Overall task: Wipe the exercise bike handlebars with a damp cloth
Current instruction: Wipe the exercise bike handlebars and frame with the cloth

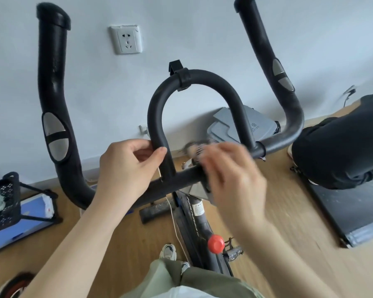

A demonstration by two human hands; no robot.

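Note:
The exercise bike's black handlebars fill the view: a left horn [52, 93], a right horn [267, 61], a centre loop [194, 80] and a crossbar [181, 179]. My left hand [134, 168] grips the loop's left leg just above the crossbar, thumb in front and fingers behind. My right hand [233, 177] is motion-blurred over the crossbar, to the right of the loop's left leg. Its curled fingers hold a blurred grey cloth [194, 149] that sticks out past the fingertips. How the cloth meets the bar is hidden by the blur.
A red knob [215, 244] sits on the bike frame below. A black mesh basket [4, 201] and a blue box [30, 214] stand at the left on the wood floor. A black bag [342, 151] and a dark mat [353, 214] lie at the right. A wall socket [128, 39] is behind.

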